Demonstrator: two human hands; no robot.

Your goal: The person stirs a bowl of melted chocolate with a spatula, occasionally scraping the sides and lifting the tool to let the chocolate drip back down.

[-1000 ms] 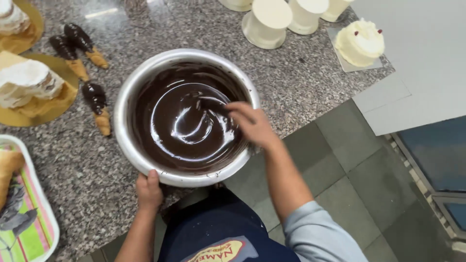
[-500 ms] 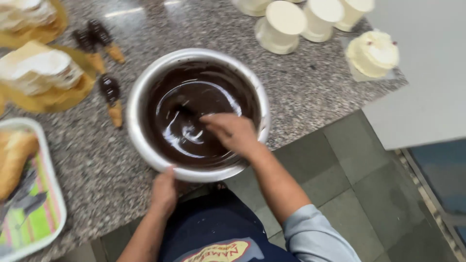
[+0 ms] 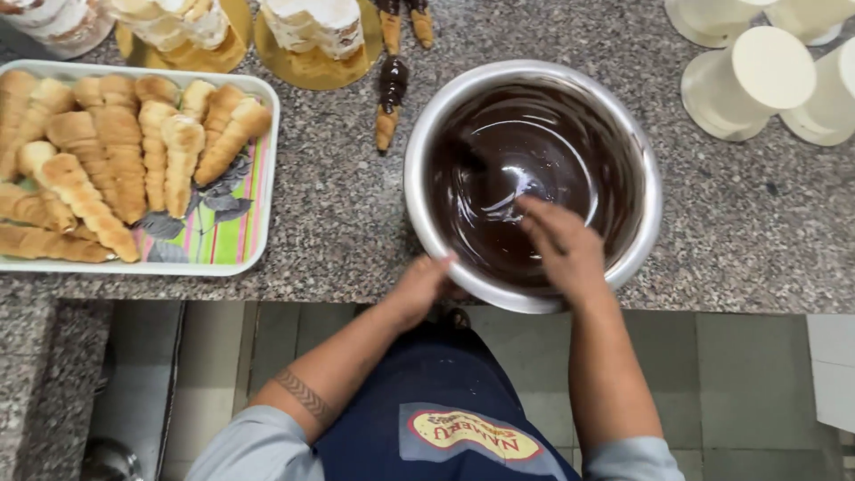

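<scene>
**Hands at work in a bowl of melted chocolate**

A round steel bowl of dark melted chocolate (image 3: 533, 183) sits at the near edge of the speckled granite tabletop (image 3: 338, 205). The left hand (image 3: 420, 287) grips its rim; the right hand (image 3: 563, 247) reaches inside, fingers curled, though whether they hold anything cannot be told. A white tray of golden pastry cones (image 3: 116, 169) lies well to the left.

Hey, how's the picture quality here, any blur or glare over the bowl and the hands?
Head view: the right hand is smeared by motion blur inside the steel bowl; the left hand on the rim is a little soft; bright glare streaks the melted chocolate and the rim; the tray of pastry cones and the granite counter are evenly lit and sharp.
</scene>
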